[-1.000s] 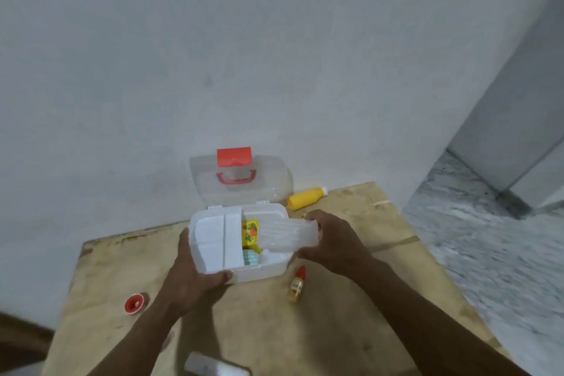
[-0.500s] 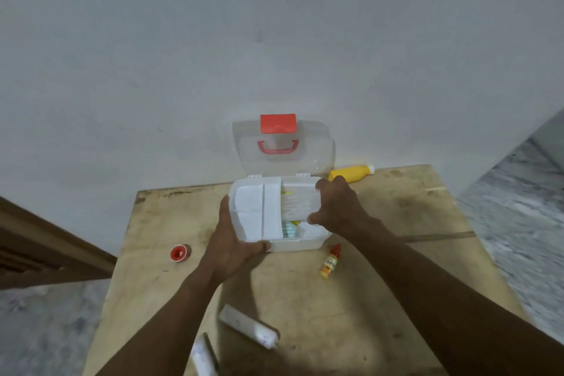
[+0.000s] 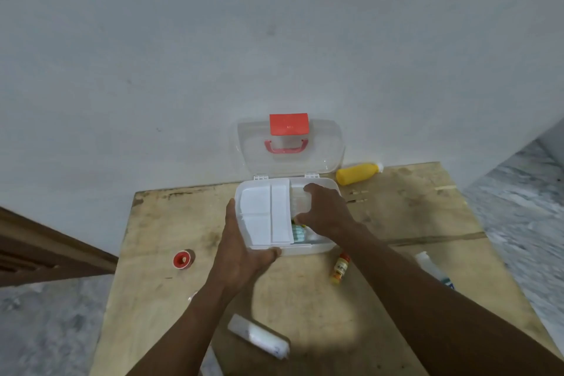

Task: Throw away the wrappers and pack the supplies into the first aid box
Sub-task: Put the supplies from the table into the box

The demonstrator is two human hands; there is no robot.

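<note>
A: Box, where?
B: Box sits at the back of the table, nr the wall. Lid is open and stands upright vs the wall. Red latch on top, red handle just below it.
A: L hand?
B: L hand grips the box's near-left corner, thumb on the front wall, fingers up the left side.
A: R hand?
B: R hand is over the box's right part, fingers curled round a clear pack. Pack is down in that part. Whether it touches the bottom, can't tell.
A: What else is inside?
B: White tray w/ dividers fills the left part. A teal item shows just below the R hand, too blurred to name.
A: Loose stuff?
B: Yellow bottle lies on its side behind the box's right corner, nr the wall. Small bottle w/ red cap lies just in front of the box, beside the R forearm. Red tape roll is well left of the box. Tube lies nr the front edge, betw the forearms. 2nd tube lies right of the R forearm.
</note>
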